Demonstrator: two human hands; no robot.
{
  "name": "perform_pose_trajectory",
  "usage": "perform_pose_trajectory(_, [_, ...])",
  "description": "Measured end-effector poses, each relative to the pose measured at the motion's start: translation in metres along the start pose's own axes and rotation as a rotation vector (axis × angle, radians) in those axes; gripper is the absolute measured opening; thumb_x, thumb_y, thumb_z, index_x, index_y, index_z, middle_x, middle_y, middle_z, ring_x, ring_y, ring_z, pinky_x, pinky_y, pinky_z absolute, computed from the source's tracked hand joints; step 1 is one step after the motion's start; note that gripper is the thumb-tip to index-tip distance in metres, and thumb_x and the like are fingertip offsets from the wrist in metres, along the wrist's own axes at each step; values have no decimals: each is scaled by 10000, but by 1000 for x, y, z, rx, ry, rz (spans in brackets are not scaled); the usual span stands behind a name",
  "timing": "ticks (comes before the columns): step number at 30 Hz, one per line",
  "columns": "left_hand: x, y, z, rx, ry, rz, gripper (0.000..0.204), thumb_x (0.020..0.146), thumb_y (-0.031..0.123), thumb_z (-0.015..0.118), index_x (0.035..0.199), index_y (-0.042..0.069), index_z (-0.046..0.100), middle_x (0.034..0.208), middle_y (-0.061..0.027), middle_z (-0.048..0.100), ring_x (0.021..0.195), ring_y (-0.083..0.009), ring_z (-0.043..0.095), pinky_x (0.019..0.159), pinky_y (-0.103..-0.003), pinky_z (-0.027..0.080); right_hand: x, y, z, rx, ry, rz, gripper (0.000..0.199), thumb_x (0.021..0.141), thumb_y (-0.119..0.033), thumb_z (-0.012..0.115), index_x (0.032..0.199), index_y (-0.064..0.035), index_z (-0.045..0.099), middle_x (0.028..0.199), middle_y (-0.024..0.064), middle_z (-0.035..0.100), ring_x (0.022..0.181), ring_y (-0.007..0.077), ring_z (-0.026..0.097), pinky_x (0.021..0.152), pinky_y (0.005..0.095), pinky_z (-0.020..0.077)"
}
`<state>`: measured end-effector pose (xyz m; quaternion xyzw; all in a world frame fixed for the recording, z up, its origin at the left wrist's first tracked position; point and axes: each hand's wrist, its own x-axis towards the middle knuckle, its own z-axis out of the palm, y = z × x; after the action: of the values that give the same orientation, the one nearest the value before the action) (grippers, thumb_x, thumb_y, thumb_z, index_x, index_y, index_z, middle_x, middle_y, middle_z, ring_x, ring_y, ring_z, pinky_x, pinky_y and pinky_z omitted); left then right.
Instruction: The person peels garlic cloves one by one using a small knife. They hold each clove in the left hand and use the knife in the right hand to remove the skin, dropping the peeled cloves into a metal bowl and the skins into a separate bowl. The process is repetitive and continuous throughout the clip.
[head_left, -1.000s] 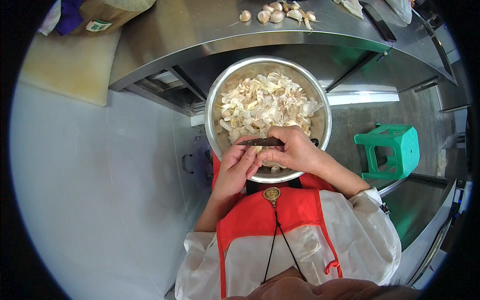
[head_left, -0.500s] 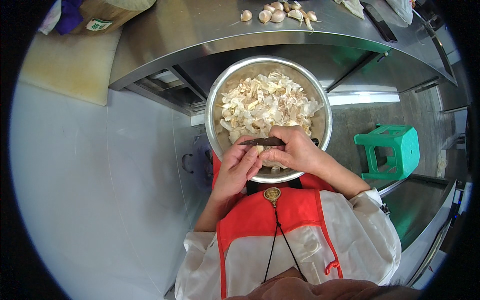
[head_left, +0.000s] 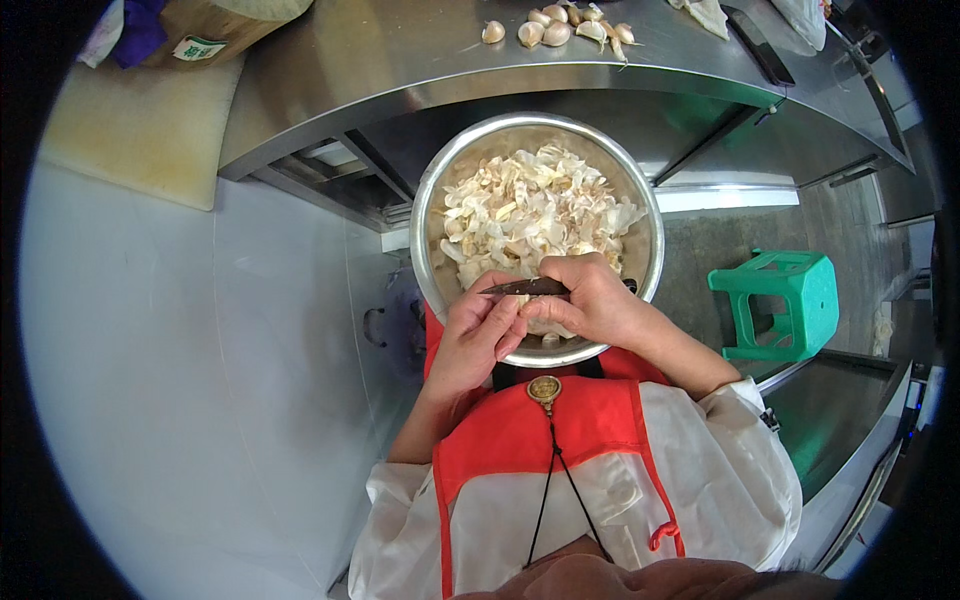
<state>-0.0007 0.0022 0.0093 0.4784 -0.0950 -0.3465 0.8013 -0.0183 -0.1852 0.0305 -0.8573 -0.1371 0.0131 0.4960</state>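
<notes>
Over the near part of a steel bowl (head_left: pixel 424 225), my two hands meet. My left hand (head_left: pixel 474 325) pinches a small pale garlic clove (head_left: pixel 521 300), mostly covered by the fingertips. A dark-bladed knife (head_left: pixel 528 287) is gripped in my right hand (head_left: pixel 595 297), its blade pointing left across the clove; the black handle end shows behind the fingers. Papery garlic skins (head_left: pixel 545 205) heap up in the bowl beneath. A few pale cloves (head_left: pixel 550 340) lie at the bowl's near side, partly hidden by my hands.
Several unpeeled garlic cloves (head_left: pixel 556 33) lie on the steel counter (head_left: pixel 400 50) beyond the bowl, with a dark flat object (head_left: pixel 757 45) to their right. A white cutting board (head_left: pixel 140 130) is at far left. A green plastic stool (head_left: pixel 800 305) stands on the floor at right.
The knife blade has tilted slightly in my right hand, its tip a little lower and further right. Both hands stay almost in place.
</notes>
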Motion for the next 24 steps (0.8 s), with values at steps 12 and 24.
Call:
perform_pose_trajectory(12, [3, -2, 5, -204, 61, -27, 160, 957, 103, 418, 1087, 32, 479, 701, -5, 475, 497, -41, 355, 442, -179, 277, -1, -5, 5, -15, 16, -34, 293, 805, -248, 667, 694, -1, 556, 595, 169, 547, 542, 340, 571, 482, 377, 422])
perform_pose_trajectory(24, [4, -2, -1, -386, 25, 72, 269, 973, 220, 430, 1186, 55, 445, 766, -38, 467, 509, -68, 371, 461, -197, 288, -10, -8, -1, 139, 28, 176, 172, 841, -132, 631, 811, 14, 545, 613, 51, 468, 547, 107, 419, 490, 279, 361])
